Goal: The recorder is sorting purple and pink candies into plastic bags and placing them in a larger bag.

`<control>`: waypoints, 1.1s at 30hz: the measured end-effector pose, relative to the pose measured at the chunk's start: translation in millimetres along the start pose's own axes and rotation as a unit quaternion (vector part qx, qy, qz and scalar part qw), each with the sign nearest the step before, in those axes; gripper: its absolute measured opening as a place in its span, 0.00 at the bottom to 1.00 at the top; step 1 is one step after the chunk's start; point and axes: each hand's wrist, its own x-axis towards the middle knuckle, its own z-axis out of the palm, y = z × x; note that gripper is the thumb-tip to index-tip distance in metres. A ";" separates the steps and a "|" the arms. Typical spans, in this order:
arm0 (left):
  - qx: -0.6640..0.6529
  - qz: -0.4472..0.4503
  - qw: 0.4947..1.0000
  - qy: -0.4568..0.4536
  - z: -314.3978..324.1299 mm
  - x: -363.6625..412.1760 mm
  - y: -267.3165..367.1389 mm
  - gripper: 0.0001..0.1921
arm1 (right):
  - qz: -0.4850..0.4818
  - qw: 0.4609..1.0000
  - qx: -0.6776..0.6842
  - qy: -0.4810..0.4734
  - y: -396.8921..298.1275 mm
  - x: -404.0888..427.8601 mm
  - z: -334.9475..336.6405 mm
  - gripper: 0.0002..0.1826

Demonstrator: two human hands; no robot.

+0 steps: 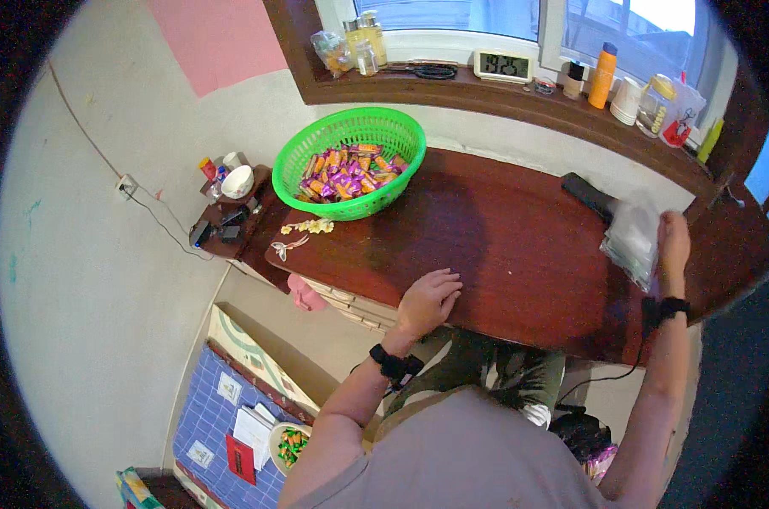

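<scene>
My left hand (427,300) hovers or rests at the near edge of the dark red wooden table (511,267), fingers loosely apart and nothing in them. At the table's right side, my right hand (673,245) is at a stack of clear plastic bags (632,238), slightly blurred; the fingers are partly hidden, so whether they grip it cannot be told. Behind the bags lies a black elongated object (586,196). A green plastic basket (349,210) stands at the table's far left, holding many small sweets in purple and orange wrappers (352,172).
On the windowsill (448,92) stand a digital clock (502,66), an orange bottle (603,75), paper cups (625,100) and jars. A white bowl (238,182) sits on a side shelf at left. Below left, a bowl of green-wrapped sweets (291,446) rests on a blue checked surface.
</scene>
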 end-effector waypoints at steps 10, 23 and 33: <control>-0.050 -0.020 0.998 -0.036 -10.1 3.3 2.5 0.09 | -0.005 0.936 -0.020 -0.352 30.3 -74.2 59.1 0.09; 0.052 -0.086 0.992 0.073 -128.1 78.7 -18.7 0.08 | 0.019 0.912 0.175 -0.370 -101.1 -53.1 -38.4 0.15; 0.234 -0.252 0.904 -0.255 -195.1 176.8 -147.2 0.15 | 0.074 0.891 0.335 -0.299 -135.4 -52.7 2.8 0.13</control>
